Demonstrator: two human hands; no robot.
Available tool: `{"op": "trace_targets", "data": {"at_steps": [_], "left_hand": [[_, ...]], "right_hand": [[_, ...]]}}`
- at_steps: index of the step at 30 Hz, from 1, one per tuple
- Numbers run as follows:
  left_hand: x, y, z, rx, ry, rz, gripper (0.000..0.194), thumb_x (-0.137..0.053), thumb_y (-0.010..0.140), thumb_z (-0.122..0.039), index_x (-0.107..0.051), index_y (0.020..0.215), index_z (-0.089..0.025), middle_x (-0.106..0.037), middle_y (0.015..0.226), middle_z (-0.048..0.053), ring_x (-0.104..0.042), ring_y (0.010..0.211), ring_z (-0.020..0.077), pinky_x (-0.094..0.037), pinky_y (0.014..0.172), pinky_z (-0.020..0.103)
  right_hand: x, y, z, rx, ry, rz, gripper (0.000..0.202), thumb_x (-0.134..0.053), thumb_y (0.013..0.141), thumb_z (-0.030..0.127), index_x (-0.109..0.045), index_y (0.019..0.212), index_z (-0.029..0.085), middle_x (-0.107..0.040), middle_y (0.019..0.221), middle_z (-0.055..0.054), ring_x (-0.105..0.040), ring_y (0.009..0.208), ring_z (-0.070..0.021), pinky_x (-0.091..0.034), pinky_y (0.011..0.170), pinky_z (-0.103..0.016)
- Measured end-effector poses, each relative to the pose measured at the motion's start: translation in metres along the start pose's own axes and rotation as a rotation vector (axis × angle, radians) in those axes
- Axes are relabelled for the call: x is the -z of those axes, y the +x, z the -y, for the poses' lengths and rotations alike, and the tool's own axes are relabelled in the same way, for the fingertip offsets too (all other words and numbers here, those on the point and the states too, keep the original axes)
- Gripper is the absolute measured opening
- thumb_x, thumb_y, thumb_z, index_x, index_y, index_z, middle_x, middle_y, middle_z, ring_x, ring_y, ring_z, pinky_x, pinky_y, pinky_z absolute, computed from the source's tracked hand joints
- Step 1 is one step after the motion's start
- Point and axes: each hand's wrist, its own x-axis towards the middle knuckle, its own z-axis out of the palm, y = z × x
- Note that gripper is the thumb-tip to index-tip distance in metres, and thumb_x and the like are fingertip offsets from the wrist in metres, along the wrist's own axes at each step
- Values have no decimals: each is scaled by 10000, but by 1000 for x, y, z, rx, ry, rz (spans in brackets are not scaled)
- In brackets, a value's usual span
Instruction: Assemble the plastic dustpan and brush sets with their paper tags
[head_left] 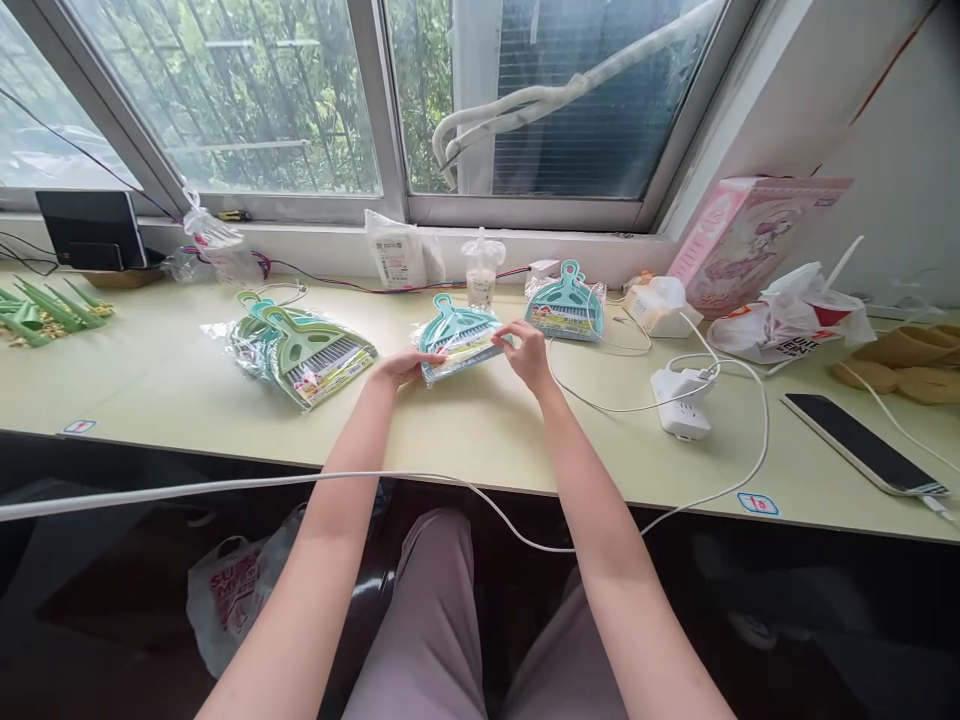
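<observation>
A blue mini dustpan and brush set (456, 332) in clear plastic wrap lies in front of me on the pale table. My left hand (409, 367) grips its lower left corner, thumb on top and fingers beneath. At its right edge, my right hand (523, 352) pinches the wrap between thumb and fingertips. Left of it sits a pile of wrapped green and blue dustpan sets (307, 355). Another wrapped blue dustpan set (566, 305) rests to the right, near the window sill.
A white cable (420, 475) crosses in front of the table edge over my forearms and loops to a power strip (681, 402). A phone (862, 440) lies at the right. Behind the dustpans stand a drink cup (481, 275) and a pink box (754, 245).
</observation>
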Motion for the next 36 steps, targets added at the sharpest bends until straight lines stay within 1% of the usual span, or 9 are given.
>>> {"op": "trace_targets", "data": {"at_steps": [5, 13, 20, 23, 26, 29, 31, 33, 36], "left_hand": [[-6, 2, 0, -26, -25, 104, 429, -832, 631, -156, -693, 1035, -111, -708, 1044, 122, -681, 912, 198, -566, 805, 277], [-14, 0, -2, -48, 137, 94, 465, -862, 556, -152, -691, 986, -107, -709, 900, 92, -659, 812, 180, -541, 777, 310], [-21, -5, -3, -124, 160, 137, 561, -861, 558, -185, -664, 1077, -104, -707, 931, 97, -669, 856, 197, -526, 803, 323], [-21, -7, -4, -141, 166, 130, 638, -867, 544, -178, -640, 1137, -113, -710, 961, 110, -676, 870, 212, -530, 815, 342], [-21, -8, -6, -118, 197, 150, 664, -871, 542, -184, -635, 1158, -104, -710, 983, 133, -682, 910, 240, -533, 849, 363], [-27, -11, -9, -105, 229, 162, 700, -881, 555, -268, -628, 1188, -108, -695, 1073, 165, -671, 984, 277, -546, 847, 371], [-35, -16, -12, -143, 191, 195, 819, -862, 596, -383, -548, 1317, -151, -655, 1194, 175, -649, 1060, 301, -556, 844, 387], [-48, -20, -12, -236, 116, 219, 1026, -840, 626, -433, -323, 1489, -235, -604, 1295, 168, -624, 1128, 303, -550, 876, 402], [-70, -22, -8, -416, 98, 165, 1391, -905, 538, -277, 55, 1543, -321, -537, 1385, 151, -583, 1205, 286, -514, 956, 390]], "right_hand": [[1, 0, 1, 31, -71, -177, 141, -606, 893, 294, -685, 799, 224, -693, 852, -25, -607, 870, -210, -430, 879, -349], [-1, -5, -1, 22, -179, -200, 200, -575, 927, 346, -728, 840, 251, -706, 804, -18, -608, 845, -207, -397, 941, -386], [-1, -3, -8, -111, -86, -352, 254, -662, 840, 480, -700, 909, 239, -581, 1194, -95, -509, 1172, -257, -385, 1051, -465], [-1, 0, -18, -268, 220, -221, 482, -723, 744, 565, -652, 1066, 213, -600, 1164, -106, -568, 1105, -239, -481, 960, -414], [-3, -2, -26, -469, 486, -21, 560, -737, 671, 625, -664, 989, 169, -668, 933, -77, -636, 895, -214, -543, 786, -349], [-5, -3, -33, -611, 568, -39, 555, -766, 608, 613, -669, 905, 154, -662, 789, -37, -626, 727, -167, -536, 658, -293], [-5, -3, -36, -670, 566, -130, 534, -763, 608, 587, -664, 903, 154, -657, 769, -23, -612, 689, -144, -527, 621, -266], [-4, -1, -40, -732, 548, -244, 508, -736, 638, 573, -656, 914, 155, -662, 787, -27, -610, 698, -136, -524, 597, -244], [-3, 0, -42, -779, 520, -380, 476, -702, 678, 560, -646, 937, 164, -675, 839, -40, -619, 742, -134, -527, 582, -221]]}}
